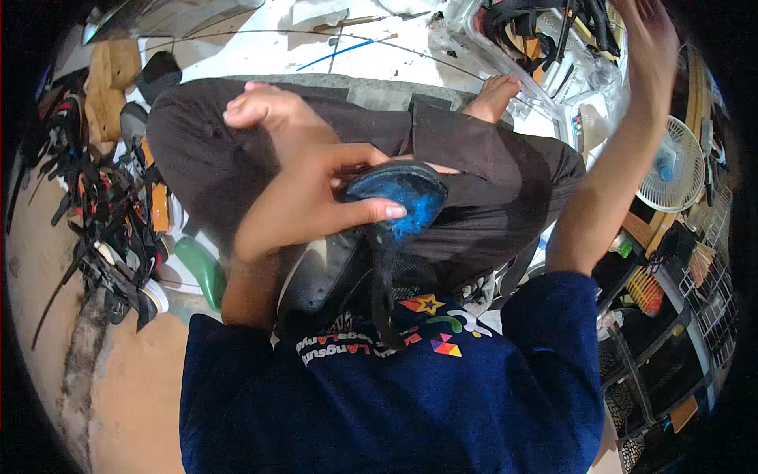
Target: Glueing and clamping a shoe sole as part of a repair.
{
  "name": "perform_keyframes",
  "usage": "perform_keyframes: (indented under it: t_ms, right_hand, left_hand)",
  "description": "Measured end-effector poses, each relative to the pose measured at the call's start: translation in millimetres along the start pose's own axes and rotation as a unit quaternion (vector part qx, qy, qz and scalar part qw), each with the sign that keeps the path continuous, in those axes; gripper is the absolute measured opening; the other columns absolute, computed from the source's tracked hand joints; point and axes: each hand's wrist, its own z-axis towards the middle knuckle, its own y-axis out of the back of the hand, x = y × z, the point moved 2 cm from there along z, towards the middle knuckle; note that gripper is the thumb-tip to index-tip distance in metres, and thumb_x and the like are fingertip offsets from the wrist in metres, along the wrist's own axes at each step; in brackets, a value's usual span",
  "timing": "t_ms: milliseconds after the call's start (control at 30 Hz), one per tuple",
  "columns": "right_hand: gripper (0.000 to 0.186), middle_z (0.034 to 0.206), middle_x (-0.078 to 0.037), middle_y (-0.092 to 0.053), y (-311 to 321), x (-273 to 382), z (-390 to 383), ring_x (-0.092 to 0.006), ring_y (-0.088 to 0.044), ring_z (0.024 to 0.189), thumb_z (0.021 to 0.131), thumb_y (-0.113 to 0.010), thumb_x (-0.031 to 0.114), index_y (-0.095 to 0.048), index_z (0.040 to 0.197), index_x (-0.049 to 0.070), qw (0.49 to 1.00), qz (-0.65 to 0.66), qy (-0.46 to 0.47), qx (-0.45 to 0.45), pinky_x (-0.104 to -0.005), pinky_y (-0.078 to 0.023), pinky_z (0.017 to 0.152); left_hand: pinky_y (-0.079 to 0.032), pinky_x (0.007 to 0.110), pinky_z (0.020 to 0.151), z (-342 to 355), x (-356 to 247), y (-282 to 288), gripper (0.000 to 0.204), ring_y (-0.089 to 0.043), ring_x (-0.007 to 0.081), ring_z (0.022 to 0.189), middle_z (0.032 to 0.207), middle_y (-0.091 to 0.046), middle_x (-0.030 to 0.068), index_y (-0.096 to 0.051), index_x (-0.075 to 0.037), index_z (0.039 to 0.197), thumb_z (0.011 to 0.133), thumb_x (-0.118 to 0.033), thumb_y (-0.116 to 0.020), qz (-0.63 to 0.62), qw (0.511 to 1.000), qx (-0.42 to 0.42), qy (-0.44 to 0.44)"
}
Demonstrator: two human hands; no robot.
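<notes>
My left hand [304, 193] is closed on a dark shoe [335, 265] above my lap. The thumb presses a bright blue, glossy patch at the shoe's far end, and the fingers curl round its rim. A black strap hangs from it toward my shirt. The shoe's near part lies against my body and is partly hidden. My right hand [649, 28] is stretched to the far right, at the upper edge of the view, beside a clear plastic bin [545, 99]. Its fingers are smeared and cut off, so I cannot tell what they hold.
Several shoes and sandals [126, 268] are piled at the left, by a green shoe form [199, 270] and a wooden block [109, 87]. A white basket [673, 170] and wire racks [711, 292] stand at the right. Beyond my legs lies a blue stick [335, 55].
</notes>
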Motion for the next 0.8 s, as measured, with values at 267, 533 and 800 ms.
perform_keyframes:
  t_ms: [267,533,800]
  right_hand:
    - [0.044,0.113,-0.011,-0.069,88,42,-215,-0.0163,-0.067,0.097,0.079,-0.083,0.004,-0.062,0.118,0.0,0.993,0.034,-0.093,0.058,-0.0301,-0.055,0.085]
    - [0.047,0.103,-0.004,-0.071,61,14,-325,-0.0135,-0.061,0.076,0.07,-0.088,0.005,-0.071,0.114,0.007,0.986,-0.084,-0.073,0.125,-0.0268,-0.051,0.068]
    - [0.067,0.108,-0.008,-0.067,63,5,-335,-0.0142,-0.064,0.085,0.067,-0.088,0.0,-0.066,0.129,0.009,0.991,-0.082,-0.028,0.1,-0.03,-0.056,0.078]
  left_hand:
    - [-0.052,0.037,0.067,-51,-5,-45,0.034,-0.069,0.0319,0.072,0.087,-0.071,0.0203,-0.071,0.0,0.108,0.084,-0.024,-0.077,0.152,0.97,-0.14,-0.127]
    - [-0.054,0.03,0.077,-68,-7,-64,0.034,-0.073,0.0139,0.087,0.097,-0.074,0.0186,-0.07,-0.003,0.118,0.088,-0.018,-0.075,0.226,0.957,-0.111,-0.141]
    - [-0.045,0.032,0.104,-107,24,-55,0.069,-0.057,0.0185,0.123,0.133,-0.062,0.016,-0.043,0.003,0.146,0.085,-0.004,-0.075,-0.007,0.998,-0.017,-0.052]
